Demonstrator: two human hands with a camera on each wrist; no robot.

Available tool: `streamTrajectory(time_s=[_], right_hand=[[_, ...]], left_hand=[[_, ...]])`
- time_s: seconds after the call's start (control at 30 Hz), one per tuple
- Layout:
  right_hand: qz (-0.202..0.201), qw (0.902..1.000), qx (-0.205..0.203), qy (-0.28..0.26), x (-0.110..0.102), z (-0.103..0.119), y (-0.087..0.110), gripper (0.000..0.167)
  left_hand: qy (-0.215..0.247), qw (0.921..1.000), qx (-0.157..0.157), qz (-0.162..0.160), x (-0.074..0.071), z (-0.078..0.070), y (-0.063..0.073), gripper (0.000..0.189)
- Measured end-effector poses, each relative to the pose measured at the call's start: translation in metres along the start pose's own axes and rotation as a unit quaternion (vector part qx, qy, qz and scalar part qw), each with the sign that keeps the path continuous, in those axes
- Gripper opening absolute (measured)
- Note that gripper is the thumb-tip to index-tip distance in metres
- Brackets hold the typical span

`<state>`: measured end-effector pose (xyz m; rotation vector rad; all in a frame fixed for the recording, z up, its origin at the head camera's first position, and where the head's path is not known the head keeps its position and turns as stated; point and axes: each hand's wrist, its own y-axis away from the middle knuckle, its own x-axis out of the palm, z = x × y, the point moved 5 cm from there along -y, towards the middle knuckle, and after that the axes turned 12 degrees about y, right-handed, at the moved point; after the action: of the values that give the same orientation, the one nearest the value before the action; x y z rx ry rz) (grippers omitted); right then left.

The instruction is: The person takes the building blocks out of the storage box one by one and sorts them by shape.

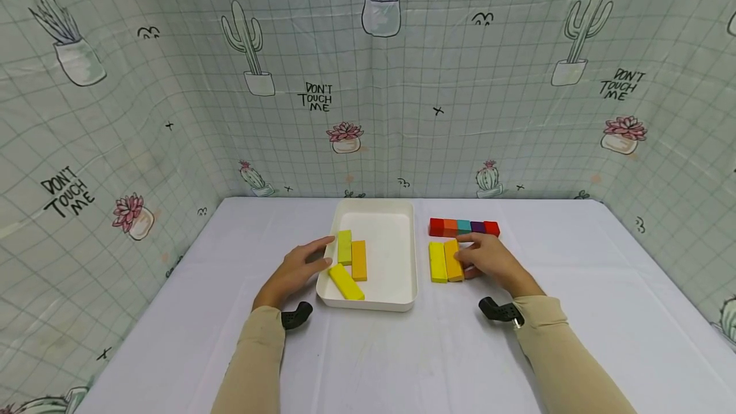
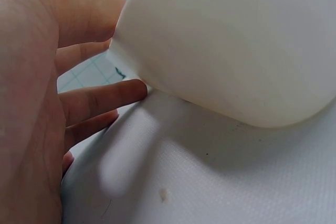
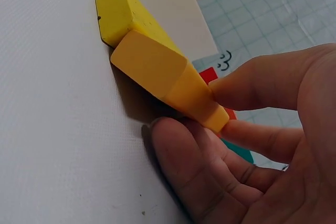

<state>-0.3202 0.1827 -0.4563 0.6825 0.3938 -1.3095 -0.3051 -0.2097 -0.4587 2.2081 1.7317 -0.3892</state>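
At the left rim of a white tray (image 1: 391,254), my left hand (image 1: 294,272) touches the outer wall with fairly straight fingers (image 2: 105,100). In the tray lie a lime-green block (image 1: 344,248), an orange-yellow block (image 1: 359,260) and a slanted yellow block (image 1: 346,283). Right of the tray, my right hand (image 1: 487,260) pinches an orange block (image 1: 453,260), which looks tilted, one edge raised, in the right wrist view. Against its left side lies another yellow block (image 1: 437,262), on the table.
Behind my right hand, a row of several blocks in red (image 1: 436,227), orange (image 1: 450,228), teal (image 1: 464,227), purple and red stands beside the tray. A white cloth covers the table (image 1: 368,363). Patterned fabric (image 1: 402,82) hangs behind and at both sides.
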Motion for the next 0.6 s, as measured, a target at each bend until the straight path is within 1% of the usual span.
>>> streamTrajectory(time_s=[0.27,0.6], right_hand=[[0.001,0.9999,0.002,0.017,-0.0023,0.0008,0.0007,0.053],[0.01,0.9993,-0.002,0.035,-0.0018,0.0038,0.0026,0.052]], left_hand=[[0.002,1.0,-0.002,0.001,-0.0007,0.0016,-0.0018,0.057],[-0.008,0.9999,0.006,0.005,-0.0008,0.002,-0.0018,0.058]])
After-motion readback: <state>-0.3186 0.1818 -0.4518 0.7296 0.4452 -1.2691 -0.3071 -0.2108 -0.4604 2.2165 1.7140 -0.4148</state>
